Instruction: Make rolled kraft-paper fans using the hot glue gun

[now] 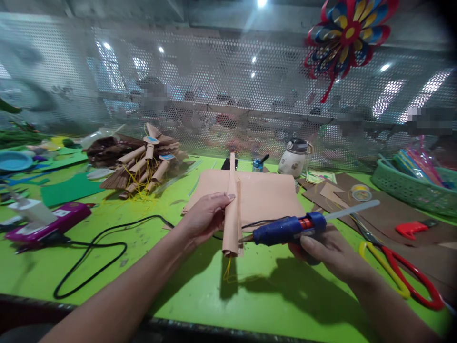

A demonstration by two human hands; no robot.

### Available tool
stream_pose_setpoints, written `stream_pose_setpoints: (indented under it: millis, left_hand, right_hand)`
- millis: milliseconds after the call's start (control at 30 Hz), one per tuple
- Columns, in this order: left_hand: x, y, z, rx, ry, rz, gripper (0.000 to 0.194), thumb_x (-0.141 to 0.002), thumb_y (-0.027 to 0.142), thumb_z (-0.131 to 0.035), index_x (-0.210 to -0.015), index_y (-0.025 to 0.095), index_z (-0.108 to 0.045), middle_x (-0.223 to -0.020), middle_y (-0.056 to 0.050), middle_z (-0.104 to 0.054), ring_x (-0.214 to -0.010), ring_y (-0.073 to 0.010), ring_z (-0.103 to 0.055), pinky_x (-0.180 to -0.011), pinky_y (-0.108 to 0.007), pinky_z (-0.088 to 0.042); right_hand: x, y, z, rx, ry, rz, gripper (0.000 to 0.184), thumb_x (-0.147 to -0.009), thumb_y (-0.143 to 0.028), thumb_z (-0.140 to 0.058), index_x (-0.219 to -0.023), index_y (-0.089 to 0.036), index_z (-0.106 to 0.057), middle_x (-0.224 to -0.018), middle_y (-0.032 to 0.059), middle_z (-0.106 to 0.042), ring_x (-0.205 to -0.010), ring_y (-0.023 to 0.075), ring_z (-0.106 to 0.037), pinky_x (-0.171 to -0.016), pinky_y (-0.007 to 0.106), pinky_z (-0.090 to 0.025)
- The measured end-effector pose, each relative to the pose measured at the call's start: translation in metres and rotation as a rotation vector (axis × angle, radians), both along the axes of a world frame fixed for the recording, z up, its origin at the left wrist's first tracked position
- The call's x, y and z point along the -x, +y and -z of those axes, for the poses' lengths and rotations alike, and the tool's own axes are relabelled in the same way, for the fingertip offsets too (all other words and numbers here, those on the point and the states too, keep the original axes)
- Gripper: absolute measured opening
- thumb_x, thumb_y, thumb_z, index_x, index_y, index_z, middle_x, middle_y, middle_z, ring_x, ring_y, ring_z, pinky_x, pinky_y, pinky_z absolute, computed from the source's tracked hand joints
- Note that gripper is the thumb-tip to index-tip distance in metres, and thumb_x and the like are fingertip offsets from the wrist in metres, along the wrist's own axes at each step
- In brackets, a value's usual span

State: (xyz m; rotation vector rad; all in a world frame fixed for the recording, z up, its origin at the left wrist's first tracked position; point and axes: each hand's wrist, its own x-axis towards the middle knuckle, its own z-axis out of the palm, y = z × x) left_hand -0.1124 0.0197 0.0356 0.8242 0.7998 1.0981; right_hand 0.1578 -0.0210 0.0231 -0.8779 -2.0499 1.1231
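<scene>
My left hand is closed around a rolled tan paper tube, thumb on top, with the tube's near end toward me. Yellow thread hangs from that end. In my right hand is a blue hot glue gun, its nozzle pointing left at the tube's right edge near the bottom. Whether the tip touches the paper I cannot tell. A clear glue stick sticks out of the gun's back. Behind the tube lies a flat tan paper sheet.
A power strip with a black cord lies left. Behind it are green paper and a pile of folded brown paper pieces. Scissors, a red-handled cutter, a thread spool, a green basket and a bottle are right.
</scene>
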Motion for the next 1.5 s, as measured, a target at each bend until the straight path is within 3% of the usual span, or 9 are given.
stream_pose_setpoints:
  millis: [500,833,1133,1333,1500]
  left_hand:
    - [0.000,-0.002,-0.005,0.067,-0.043,-0.034,0.006,-0.077,0.010,-0.060,-0.081,0.009,-0.065,-0.069,-0.004,-0.061,-0.061,-0.0139,-0.061,-0.060,-0.026,-0.056]
    - [-0.002,-0.004,-0.006,0.057,-0.082,0.011,0.004,-0.077,0.010,-0.062,-0.077,0.009,-0.065,-0.069,-0.004,-0.061,-0.058,-0.0110,-0.058,-0.060,-0.023,-0.054]
    - [-0.001,-0.004,-0.007,0.072,-0.100,-0.018,0.007,-0.075,0.008,-0.063,-0.079,0.008,-0.069,-0.071,-0.007,-0.065,-0.064,-0.0141,-0.062,-0.063,-0.025,-0.056]
    - [-0.002,-0.004,-0.006,0.058,-0.092,-0.016,0.005,-0.075,0.009,-0.064,-0.077,0.009,-0.068,-0.069,-0.005,-0.063,-0.060,-0.0125,-0.060,-0.060,-0.024,-0.056]
    - [-0.002,-0.004,-0.006,0.058,-0.067,-0.019,0.006,-0.078,0.009,-0.060,-0.077,0.009,-0.066,-0.068,-0.004,-0.061,-0.059,-0.0117,-0.059,-0.061,-0.024,-0.056]
  right_hand:
    - [0.001,0.001,-0.002,0.123,0.009,-0.042,0.052,-0.089,-0.058,-0.047,-0.068,-0.012,-0.059,-0.058,0.0036,-0.052,-0.051,0.0101,-0.044,-0.046,0.022,-0.032]
    - [0.004,0.005,0.006,0.148,0.111,0.009,0.045,-0.090,-0.053,-0.050,-0.077,-0.012,-0.064,-0.061,0.0042,-0.057,-0.051,0.0094,-0.046,-0.045,0.020,-0.034]
    - [-0.005,0.007,0.008,0.194,0.074,-0.054,0.049,-0.088,-0.056,-0.050,-0.073,-0.011,-0.064,-0.061,0.0049,-0.057,-0.050,0.0086,-0.045,-0.044,0.020,-0.033]
    - [-0.005,0.005,0.008,0.163,0.115,0.013,0.050,-0.089,-0.056,-0.049,-0.074,-0.011,-0.065,-0.060,0.0057,-0.058,-0.051,0.0100,-0.047,-0.044,0.021,-0.034]
    - [0.001,0.002,0.004,0.186,0.070,-0.044,0.049,-0.088,-0.056,-0.051,-0.072,-0.011,-0.064,-0.061,0.0054,-0.058,-0.052,0.0098,-0.048,-0.046,0.021,-0.035]
